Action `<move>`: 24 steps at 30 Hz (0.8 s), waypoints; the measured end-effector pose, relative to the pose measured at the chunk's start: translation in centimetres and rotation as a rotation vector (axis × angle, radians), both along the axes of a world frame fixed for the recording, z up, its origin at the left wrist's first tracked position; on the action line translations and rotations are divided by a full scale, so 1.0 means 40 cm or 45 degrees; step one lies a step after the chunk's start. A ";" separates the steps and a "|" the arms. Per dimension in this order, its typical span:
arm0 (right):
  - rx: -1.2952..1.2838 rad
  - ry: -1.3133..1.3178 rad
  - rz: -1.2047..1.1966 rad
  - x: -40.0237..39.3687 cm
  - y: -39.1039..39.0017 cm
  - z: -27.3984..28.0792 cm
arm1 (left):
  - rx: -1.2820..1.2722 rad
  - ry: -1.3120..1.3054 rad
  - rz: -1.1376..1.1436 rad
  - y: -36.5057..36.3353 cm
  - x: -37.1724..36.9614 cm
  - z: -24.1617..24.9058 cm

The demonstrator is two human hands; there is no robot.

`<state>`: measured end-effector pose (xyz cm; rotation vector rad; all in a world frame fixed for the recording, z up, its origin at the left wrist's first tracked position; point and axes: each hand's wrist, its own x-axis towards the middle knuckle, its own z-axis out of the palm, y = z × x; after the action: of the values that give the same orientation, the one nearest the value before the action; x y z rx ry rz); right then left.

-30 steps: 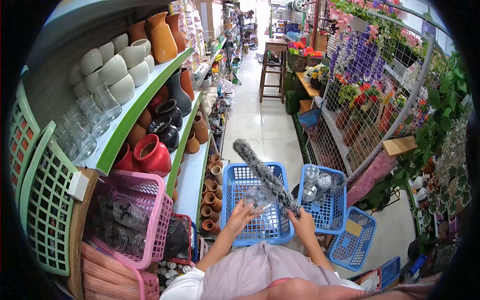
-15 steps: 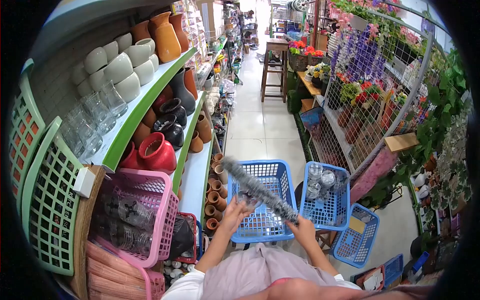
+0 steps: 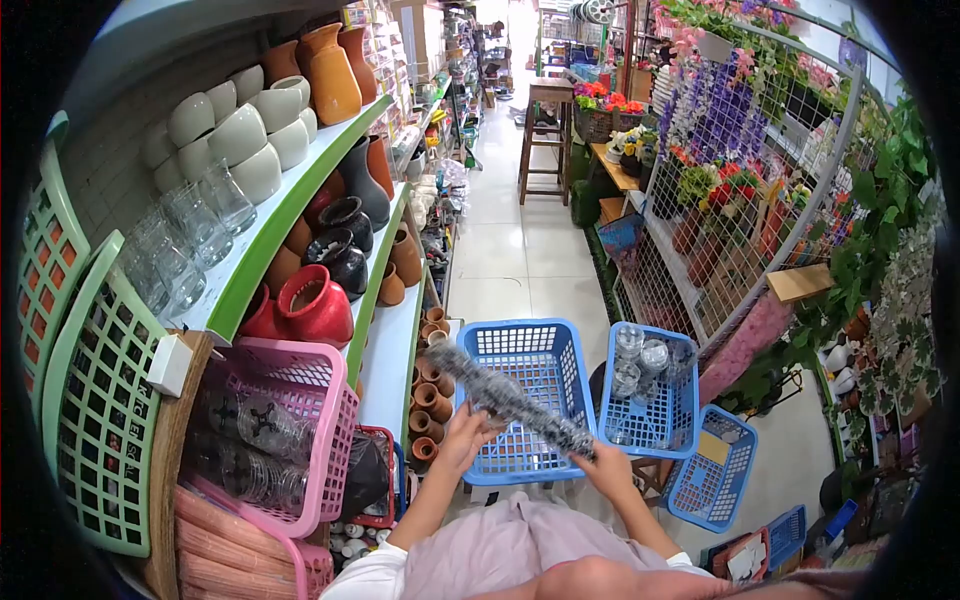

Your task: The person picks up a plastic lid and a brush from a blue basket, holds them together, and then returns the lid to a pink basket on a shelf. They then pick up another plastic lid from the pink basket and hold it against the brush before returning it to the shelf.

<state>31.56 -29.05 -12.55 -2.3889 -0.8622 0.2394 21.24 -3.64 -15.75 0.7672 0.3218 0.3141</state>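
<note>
My right hand (image 3: 606, 468) is closed around the near end of a long, fuzzy grey duster (image 3: 520, 398). The duster slants up to the left over a blue plastic basket (image 3: 575, 370), its far part blurred. My left hand (image 3: 472, 432) is curled under the duster's middle, at the basket's left side. A small clear glass piece sits in its fingers, mostly covered by the duster now. Through the blue basket's open grid, the surface below shows.
Right of it, a second blue basket (image 3: 690, 420) holds several clear glasses (image 3: 627, 378); another blue basket (image 3: 738, 480) sits lower. On the left are a pink basket (image 3: 335, 420) of glassware and shelves with a red pot (image 3: 315, 303). Terracotta pots (image 3: 432, 402) line the shelf beside my left hand.
The duster has shifted down and left, so it covers the glass piece in my left hand that showed before. Both hands have stayed nearly in place.
</note>
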 end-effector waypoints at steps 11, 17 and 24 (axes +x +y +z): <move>-0.011 -0.016 -0.141 0.027 -0.010 0.003 | -0.019 0.012 -0.030 -0.014 0.020 -0.011; -0.055 -0.027 -0.084 0.065 -0.014 0.023 | -0.011 -0.008 -0.054 -0.022 0.036 0.030; -0.063 -0.040 0.090 0.111 -0.024 0.007 | 0.027 0.018 -0.018 -0.023 0.082 -0.018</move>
<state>36.00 -30.01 -12.25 -2.4164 -0.9673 0.2545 24.52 -4.56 -16.46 0.7927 0.3265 0.2990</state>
